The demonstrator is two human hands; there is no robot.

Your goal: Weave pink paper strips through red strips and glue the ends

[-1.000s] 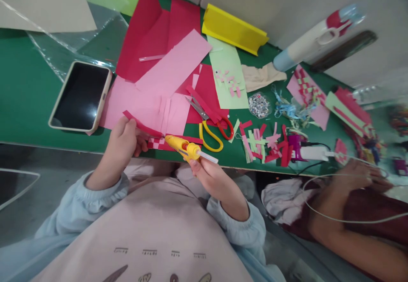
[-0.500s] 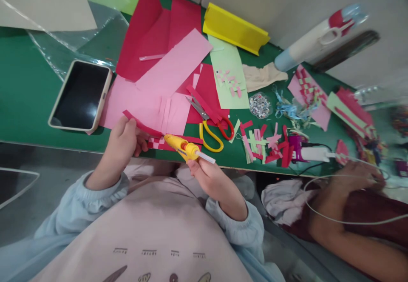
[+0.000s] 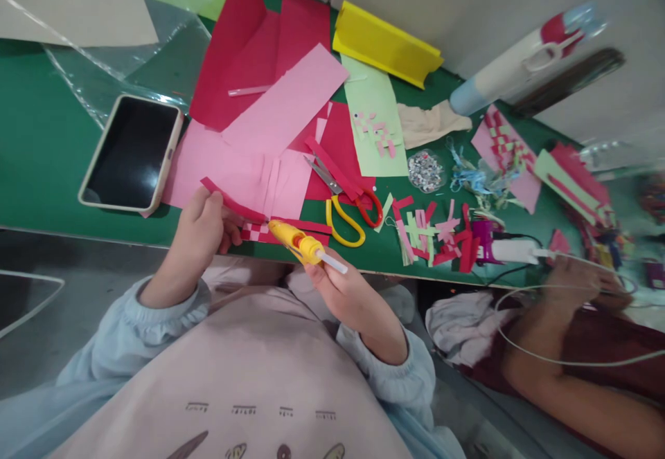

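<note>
My left hand point(image 3: 204, 227) is closed on a red paper strip point(image 3: 236, 204), whose end sticks up past the fingertips. Below that strip, a woven pink-and-red paper piece point(image 3: 255, 232) lies at the table's front edge, partly hidden by the fingers. In my right hand point(image 3: 337, 286) is a yellow glue gun point(image 3: 296, 241) with a clear glue stick poking out of its back. Its nozzle points to the upper left, at the strip and the woven piece; whether it touches them I cannot tell. Red-and-yellow-handled scissors point(image 3: 346, 217) lie open just beyond the gun.
A phone point(image 3: 132, 154) lies left of pink paper sheets point(image 3: 218, 161). Paper scraps point(image 3: 431, 230), a tub of googly eyes point(image 3: 426, 170) and a white plug-in block point(image 3: 514, 250) are to the right. A co-worker's hand point(image 3: 571, 282) and a white cable point(image 3: 566, 362) are at far right.
The rear of the glue gun and my right hand have shifted very slightly left. My left hand stays on the strip. The co-worker's hand has moved a little.
</note>
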